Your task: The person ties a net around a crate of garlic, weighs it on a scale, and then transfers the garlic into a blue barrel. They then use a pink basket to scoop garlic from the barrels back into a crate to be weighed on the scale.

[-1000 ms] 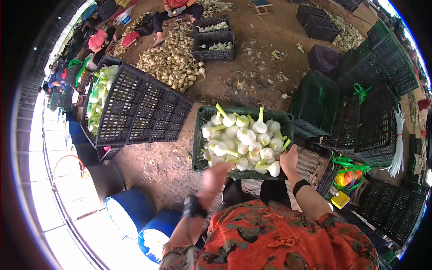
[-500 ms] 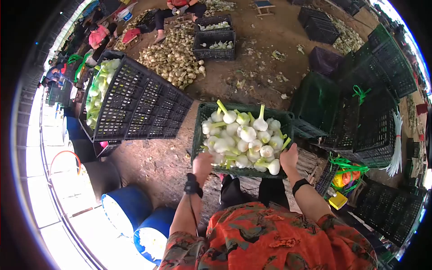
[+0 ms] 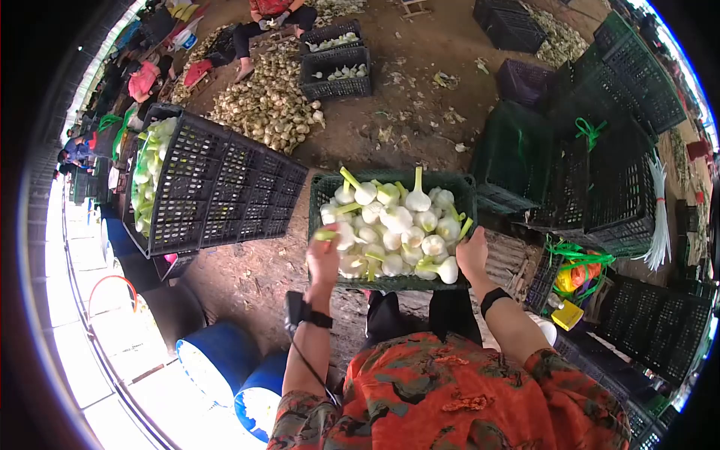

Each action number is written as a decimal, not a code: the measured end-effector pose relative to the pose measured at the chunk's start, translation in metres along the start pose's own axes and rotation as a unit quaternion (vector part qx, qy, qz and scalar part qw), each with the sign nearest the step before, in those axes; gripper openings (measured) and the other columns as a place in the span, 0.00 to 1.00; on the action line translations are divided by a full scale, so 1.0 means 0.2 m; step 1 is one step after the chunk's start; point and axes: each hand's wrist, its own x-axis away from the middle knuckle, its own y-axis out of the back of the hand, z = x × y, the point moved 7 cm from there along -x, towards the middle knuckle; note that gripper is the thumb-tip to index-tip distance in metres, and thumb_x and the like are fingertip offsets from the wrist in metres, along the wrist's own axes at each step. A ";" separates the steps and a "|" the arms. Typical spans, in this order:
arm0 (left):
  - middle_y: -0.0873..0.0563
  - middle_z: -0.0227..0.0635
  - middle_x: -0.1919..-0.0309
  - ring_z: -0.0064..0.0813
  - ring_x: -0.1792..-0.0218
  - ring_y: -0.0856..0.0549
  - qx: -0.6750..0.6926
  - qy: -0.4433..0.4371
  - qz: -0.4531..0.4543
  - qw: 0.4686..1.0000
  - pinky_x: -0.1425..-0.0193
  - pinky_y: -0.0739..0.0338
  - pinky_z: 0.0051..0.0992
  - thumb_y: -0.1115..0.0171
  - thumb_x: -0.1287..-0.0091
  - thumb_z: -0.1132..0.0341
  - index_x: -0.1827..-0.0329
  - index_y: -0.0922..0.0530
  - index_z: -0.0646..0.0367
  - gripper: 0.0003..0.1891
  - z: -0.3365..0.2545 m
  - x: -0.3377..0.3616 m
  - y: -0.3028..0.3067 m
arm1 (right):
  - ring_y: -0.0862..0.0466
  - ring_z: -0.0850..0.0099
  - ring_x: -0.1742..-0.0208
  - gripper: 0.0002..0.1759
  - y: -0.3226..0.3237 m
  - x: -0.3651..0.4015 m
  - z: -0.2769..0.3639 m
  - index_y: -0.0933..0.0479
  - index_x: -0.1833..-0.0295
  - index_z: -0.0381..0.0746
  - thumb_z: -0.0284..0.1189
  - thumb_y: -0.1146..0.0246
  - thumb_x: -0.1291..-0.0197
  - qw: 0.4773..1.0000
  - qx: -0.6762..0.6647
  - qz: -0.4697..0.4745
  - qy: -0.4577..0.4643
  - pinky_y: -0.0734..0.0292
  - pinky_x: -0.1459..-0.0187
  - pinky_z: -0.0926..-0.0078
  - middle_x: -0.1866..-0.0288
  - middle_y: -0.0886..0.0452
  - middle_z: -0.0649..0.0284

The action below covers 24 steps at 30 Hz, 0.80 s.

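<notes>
A dark green plastic crate (image 3: pixel 390 283) in front of my body is heaped with white garlic bulbs (image 3: pixel 396 219) that have short green stems. My left hand (image 3: pixel 322 259) is at the crate's left side, its fingers closed around a garlic bulb (image 3: pixel 325 235) whose green stem end shows between them. At the right front corner, my right hand (image 3: pixel 472 255) grips the crate's rim, and some of its fingers are hidden by the crate.
A tall stack of black crates (image 3: pixel 225 184) with bagged garlic on top leans at left. Blue barrels (image 3: pixel 221 352) stand below it. Stacked crates (image 3: pixel 517 154) fill the right. Ahead lie a garlic pile (image 3: pixel 266 105), smaller crates (image 3: pixel 336 73) and a seated person (image 3: pixel 270 15).
My left hand has moved up along the crate's left side and now holds a garlic bulb. My right hand stays at the right corner. The view has shifted slightly.
</notes>
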 end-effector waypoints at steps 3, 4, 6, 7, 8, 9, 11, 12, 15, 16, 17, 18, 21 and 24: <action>0.16 0.41 0.61 0.43 0.60 0.17 -0.217 -0.001 0.021 0.976 0.52 0.22 0.38 0.38 0.42 0.75 0.58 0.21 0.57 0.09 -0.04 -0.03 0.08 | 0.25 0.42 0.49 0.13 0.00 0.00 0.00 0.35 0.54 0.32 0.25 0.45 0.44 1.000 0.005 -0.013 -0.002 0.29 0.50 0.47 0.56 0.24 0.40; 0.17 0.41 0.60 0.45 0.58 0.17 -0.363 -0.002 0.072 0.929 0.52 0.22 0.40 0.40 0.41 0.75 0.58 0.21 0.58 0.09 0.04 -0.03 0.07 | 0.25 0.42 0.49 0.13 0.00 0.00 0.00 0.35 0.54 0.32 0.25 0.45 0.44 1.000 0.004 -0.014 -0.003 0.29 0.50 0.47 0.56 0.24 0.40; 0.20 0.43 0.51 0.48 0.48 0.22 -0.502 -0.072 0.160 0.847 0.50 0.24 0.42 0.43 0.40 0.73 0.53 0.24 0.58 0.12 0.32 -0.01 0.00 | 0.25 0.43 0.49 0.13 0.00 0.00 0.01 0.36 0.53 0.32 0.25 0.45 0.43 1.000 0.008 -0.006 -0.018 0.29 0.50 0.47 0.55 0.25 0.41; 0.22 0.42 0.48 0.47 0.45 0.24 -0.547 -0.138 0.178 0.806 0.48 0.25 0.42 0.43 0.40 0.71 0.51 0.25 0.58 0.14 0.38 0.01 -0.05 | 0.25 0.43 0.49 0.13 0.00 0.00 0.00 0.36 0.53 0.32 0.25 0.45 0.43 1.000 0.007 -0.009 -0.020 0.29 0.50 0.47 0.55 0.25 0.41; 0.25 0.43 0.44 0.49 0.42 0.27 -0.520 -0.015 0.161 0.839 0.43 0.28 0.43 0.41 0.42 0.73 0.45 0.28 0.56 0.20 0.45 -0.02 -0.04 | 0.25 0.42 0.49 0.13 0.00 0.00 0.00 0.36 0.53 0.32 0.25 0.45 0.44 1.000 0.006 -0.010 -0.008 0.29 0.50 0.47 0.55 0.25 0.41; 0.25 0.43 0.44 0.49 0.42 0.27 -0.519 -0.016 0.164 0.839 0.43 0.28 0.43 0.41 0.42 0.73 0.45 0.28 0.56 0.20 0.38 -0.02 -0.08 | 0.25 0.42 0.49 0.14 0.01 0.00 0.01 0.36 0.53 0.32 0.25 0.45 0.44 1.000 0.005 -0.010 0.003 0.29 0.50 0.47 0.55 0.25 0.40; 0.27 0.44 0.45 0.52 0.40 0.29 -0.326 -0.117 0.056 0.937 0.41 0.29 0.43 0.40 0.44 0.76 0.43 0.28 0.53 0.23 0.10 -0.01 -0.09 | 0.25 0.42 0.49 0.14 0.01 0.01 0.02 0.36 0.54 0.32 0.24 0.45 0.44 1.000 0.009 -0.010 0.001 0.29 0.50 0.47 0.55 0.25 0.40; 0.29 0.48 0.43 0.54 0.40 0.30 -0.321 -0.110 0.007 0.941 0.40 0.29 0.43 0.39 0.46 0.78 0.42 0.27 0.51 0.26 0.09 -0.03 -0.11 | 0.25 0.42 0.49 0.14 0.01 0.00 0.01 0.36 0.54 0.32 0.24 0.45 0.45 1.000 -0.001 -0.014 0.006 0.29 0.50 0.47 0.55 0.25 0.41; 0.29 0.48 0.43 0.52 0.39 0.30 -0.331 -0.223 0.075 0.914 0.40 0.29 0.44 0.39 0.46 0.77 0.44 0.25 0.52 0.24 -0.02 0.02 -0.32 | 0.26 0.43 0.49 0.14 0.01 0.00 0.00 0.36 0.54 0.32 0.24 0.45 0.45 1.000 -0.004 -0.013 -0.007 0.29 0.50 0.48 0.55 0.25 0.41; 0.27 0.48 0.44 0.51 0.41 0.28 -0.324 -0.233 0.132 0.907 0.39 0.30 0.43 0.39 0.47 0.77 0.46 0.24 0.53 0.23 -0.02 0.02 -0.43 | 0.25 0.43 0.49 0.14 0.02 0.00 0.00 0.36 0.54 0.32 0.25 0.45 0.45 1.000 0.000 -0.008 -0.020 0.29 0.50 0.48 0.55 0.25 0.42; 0.26 0.49 0.44 0.52 0.42 0.27 -0.274 -0.241 0.135 0.921 0.38 0.30 0.43 0.37 0.45 0.73 0.47 0.24 0.55 0.20 -0.13 0.04 -0.53 | 0.25 0.43 0.49 0.14 0.02 0.00 0.01 0.36 0.54 0.32 0.25 0.45 0.45 1.000 0.000 -0.010 -0.023 0.29 0.50 0.48 0.55 0.25 0.42; 0.24 0.49 0.46 0.50 0.44 0.26 -0.250 -0.214 0.103 0.939 0.39 0.30 0.43 0.36 0.43 0.69 0.47 0.24 0.56 0.19 -0.20 0.03 -0.61 | 0.26 0.44 0.49 0.14 0.02 0.00 0.02 0.36 0.54 0.32 0.25 0.45 0.45 1.000 0.003 -0.011 -0.012 0.29 0.50 0.48 0.55 0.25 0.42; 0.20 0.50 0.53 0.48 0.46 0.24 -0.231 -0.088 0.135 0.959 0.42 0.28 0.41 0.36 0.41 0.60 0.48 0.24 0.58 0.19 -0.09 -0.12 -0.77 | 0.26 0.44 0.49 0.14 0.02 0.00 0.01 0.36 0.55 0.33 0.25 0.45 0.46 1.000 0.011 -0.013 -0.008 0.29 0.49 0.49 0.55 0.25 0.43; 0.19 0.49 0.56 0.47 0.55 0.20 -0.276 0.057 0.138 0.950 0.52 0.24 0.39 0.35 0.41 0.58 0.48 0.23 0.56 0.20 0.08 -0.17 -0.73 | 0.26 0.44 0.48 0.13 0.02 0.00 0.02 0.36 0.55 0.33 0.25 0.44 0.45 1.000 0.003 -0.020 0.006 0.29 0.50 0.48 0.55 0.25 0.43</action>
